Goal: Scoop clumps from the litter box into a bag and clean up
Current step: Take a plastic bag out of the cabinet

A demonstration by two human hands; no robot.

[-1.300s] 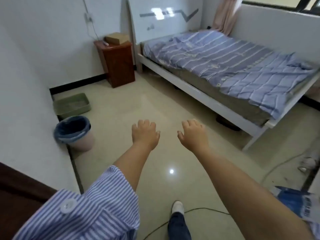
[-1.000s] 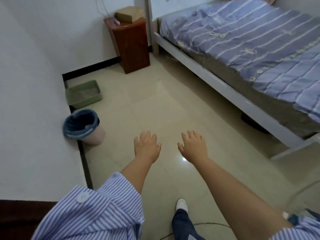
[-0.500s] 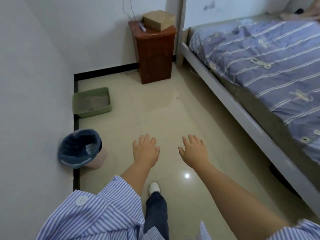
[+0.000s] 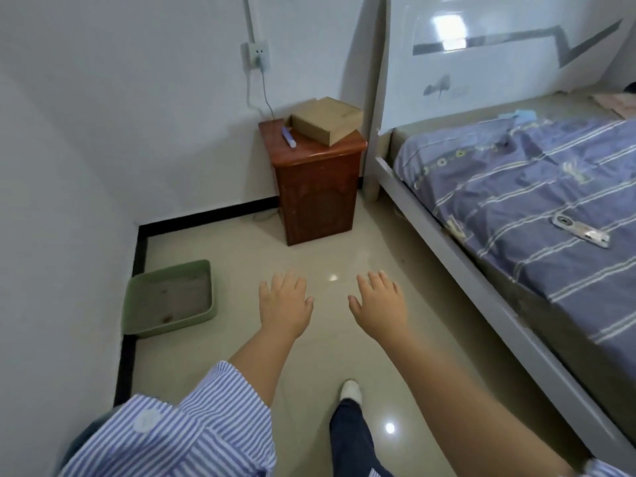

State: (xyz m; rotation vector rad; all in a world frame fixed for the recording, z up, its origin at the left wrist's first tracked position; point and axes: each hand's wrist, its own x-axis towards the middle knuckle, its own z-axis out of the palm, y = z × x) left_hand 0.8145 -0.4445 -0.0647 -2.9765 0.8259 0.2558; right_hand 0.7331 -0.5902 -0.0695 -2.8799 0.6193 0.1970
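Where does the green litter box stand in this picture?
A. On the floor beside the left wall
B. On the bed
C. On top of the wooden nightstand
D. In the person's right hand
A: the green litter box sits on the floor against the left wall, and both hands are open and hold nothing.

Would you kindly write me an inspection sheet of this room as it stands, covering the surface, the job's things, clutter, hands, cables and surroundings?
Surface: glossy beige tiled floor with light glare.
Job's things: green litter box on the floor against the left wall, litter and a few dark clumps inside; no scoop or bag seen.
Clutter: cardboard box and a pen-like item on the wooden nightstand.
Hands: left hand and right hand held out, fingers straight, holding nothing.
Cables: a cord hangs from the wall socket behind the nightstand.
Surroundings: bed with a striped cover on the right; white walls.
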